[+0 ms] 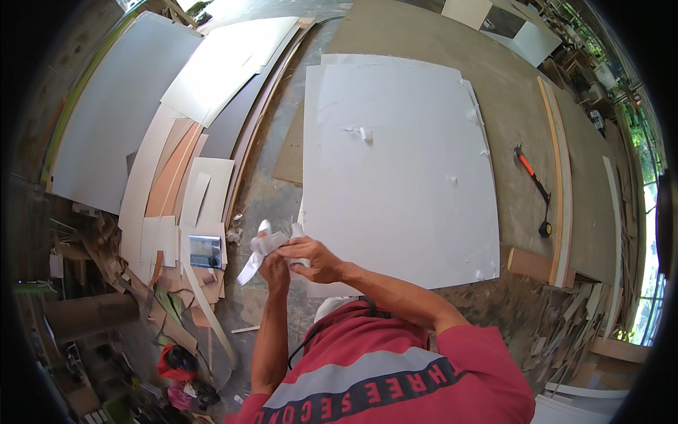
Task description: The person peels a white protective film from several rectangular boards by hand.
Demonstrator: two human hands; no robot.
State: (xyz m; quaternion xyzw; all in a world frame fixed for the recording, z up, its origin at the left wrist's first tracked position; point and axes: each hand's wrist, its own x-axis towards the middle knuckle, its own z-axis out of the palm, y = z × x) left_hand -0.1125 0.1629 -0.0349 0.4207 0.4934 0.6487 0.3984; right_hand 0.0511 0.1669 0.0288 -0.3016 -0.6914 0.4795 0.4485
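A crumpled strip of thin white film is bunched at the left edge of a large white sheet. One tail of the strip hangs down to the left, and short ends stick up above my fingers. My left hand is closed around the bunch, its fingers partly hidden by the film. From the right, my right hand reaches across with bent fingers, gripping the other side of the bunch. On the sheet lies a small white scrap, and more little white bits are scattered along its right side.
An orange-handled hammer and a round tape measure lie on brown board to the right, beside a long wooden strip. Stacked panels stand at left, with a glossy dark rectangular object on them. Offcuts fill the lower right.
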